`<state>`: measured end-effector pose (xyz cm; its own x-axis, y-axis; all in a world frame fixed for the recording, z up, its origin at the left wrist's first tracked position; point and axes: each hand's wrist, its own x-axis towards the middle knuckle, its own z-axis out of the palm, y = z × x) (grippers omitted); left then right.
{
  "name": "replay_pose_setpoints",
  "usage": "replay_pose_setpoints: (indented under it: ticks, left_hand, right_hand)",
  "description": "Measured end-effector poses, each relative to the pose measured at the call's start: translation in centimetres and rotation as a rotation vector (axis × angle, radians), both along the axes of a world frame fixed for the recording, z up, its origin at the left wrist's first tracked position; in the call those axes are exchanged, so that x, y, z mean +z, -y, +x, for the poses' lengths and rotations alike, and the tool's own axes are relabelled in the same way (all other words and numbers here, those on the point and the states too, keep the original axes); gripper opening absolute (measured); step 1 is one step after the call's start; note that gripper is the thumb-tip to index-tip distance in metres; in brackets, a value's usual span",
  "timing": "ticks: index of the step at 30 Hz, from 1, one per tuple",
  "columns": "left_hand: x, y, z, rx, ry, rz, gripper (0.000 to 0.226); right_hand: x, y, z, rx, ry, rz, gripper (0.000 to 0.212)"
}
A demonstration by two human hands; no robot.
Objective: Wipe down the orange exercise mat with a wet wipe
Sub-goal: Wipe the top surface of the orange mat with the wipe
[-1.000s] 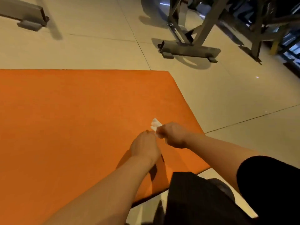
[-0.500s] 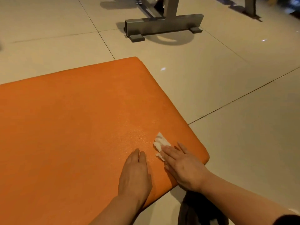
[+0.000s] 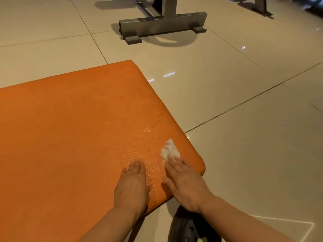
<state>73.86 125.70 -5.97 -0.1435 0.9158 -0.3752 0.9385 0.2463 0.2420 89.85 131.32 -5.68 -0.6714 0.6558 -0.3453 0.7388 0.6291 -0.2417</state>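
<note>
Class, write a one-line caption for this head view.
Right hand presses a wet wipe on the orange mat; left hand rests flat.

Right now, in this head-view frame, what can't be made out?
- Wet wipe: near part hidden under the right hand's fingers.
- Orange mat: left and near extent cut by the frame edges.
- Metal frame: top cut off.
- Dark shoe: partly behind the right forearm.

No text, label, brand, number or sign can be read anywhere in view; the orange mat (image 3: 78, 137) bears no print; the white wipe (image 3: 170, 150) is plain; the grey metal stand (image 3: 162, 26) shows no marking; the dark shoe (image 3: 188, 226) shows no logo.
</note>
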Motion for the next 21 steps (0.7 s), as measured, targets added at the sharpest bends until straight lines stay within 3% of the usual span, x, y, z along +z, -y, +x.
replay_pose_setpoints:
  ticks: [3,5,9,11,15,19,21]
  left_hand:
    - [0.1,-0.2,0.1,-0.008,0.007,0.007,0.069]
    - [0.1,-0.1,-0.1,-0.022,0.007,0.004,0.071]
    - [0.0,0.1,-1.1,-0.056,-0.007,0.017,0.075]
    - [0.3,-0.3,-1.7,-0.056,-0.011,0.062,0.072]
    - [0.1,-0.9,-3.2,-0.005,0.041,0.114,0.074]
    - [-0.7,-0.9,-5.2,0.017,0.049,0.028,0.086]
    - [-1.0,-0.9,-6.0,0.016,0.053,-0.011,0.094]
  right_hand:
    - [0.2,1.4,-1.7,0.145,-0.016,-0.131,0.082]
    - [-0.2,0.2,-0.8,0.184,0.0,-0.101,0.08]
    - [-0.7,-1.6,0.8,0.003,0.041,0.078,0.094]
    - [-0.7,-0.6,-0.4,-0.009,0.009,0.025,0.09]
    - [-0.6,-1.8,-2.4,0.199,0.001,-0.055,0.077]
    - [-0.9,-6.0,-2.8,0.006,0.104,0.063,0.063]
    - [-0.9,-5.2,-3.8,0.011,0.08,0.044,0.065]
